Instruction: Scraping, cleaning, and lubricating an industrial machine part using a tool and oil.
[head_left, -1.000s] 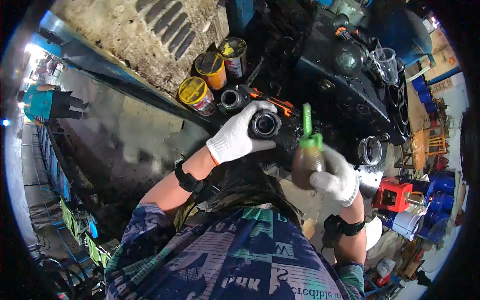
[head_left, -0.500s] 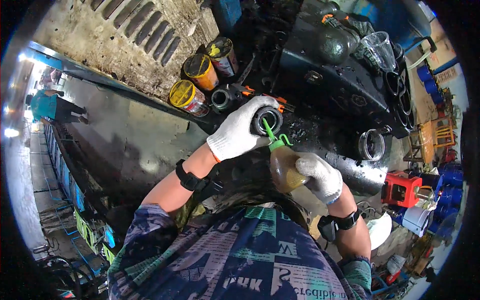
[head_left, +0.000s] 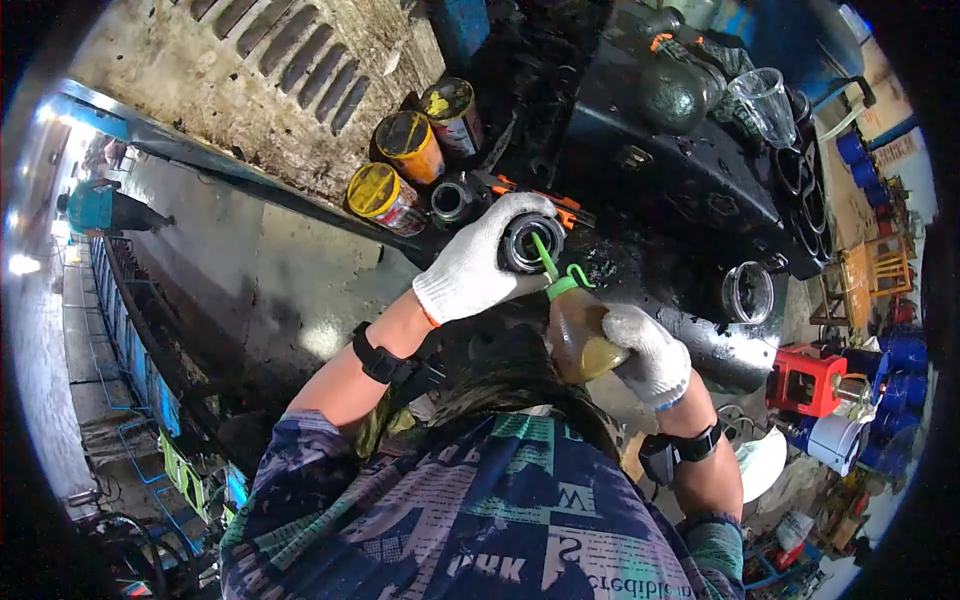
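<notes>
White knit gloves cover both my hands. My left hand [head_left: 480, 255] is closed around a dark ring-shaped metal part [head_left: 519, 252], its round opening facing up. In my right hand [head_left: 648, 357] is a translucent squeeze bottle [head_left: 578, 335] with yellowish-brown liquid and a green cap. The bottle's green spout [head_left: 545, 255] points into the ring's opening; whether liquid is flowing out I cannot tell. Just beyond my left hand stands another dark hollow fitting [head_left: 452, 201]. An orange-handled tool [head_left: 540, 203] lies behind the ring, partly hidden by my fingers.
Three yellow-topped cans [head_left: 410, 146] stand in a row at the back left. A black metal box [head_left: 680, 160] carries a clear plastic cup [head_left: 765, 105]. A metal ring [head_left: 746, 292] rests to the right, near a red machine stand [head_left: 806, 379]. A person [head_left: 105, 208] is far left.
The ring and the bottle remain together, the spout still in the opening. The squeeze bottle has shifted slightly right and looks more squeezed in. The distant person has moved a little.
</notes>
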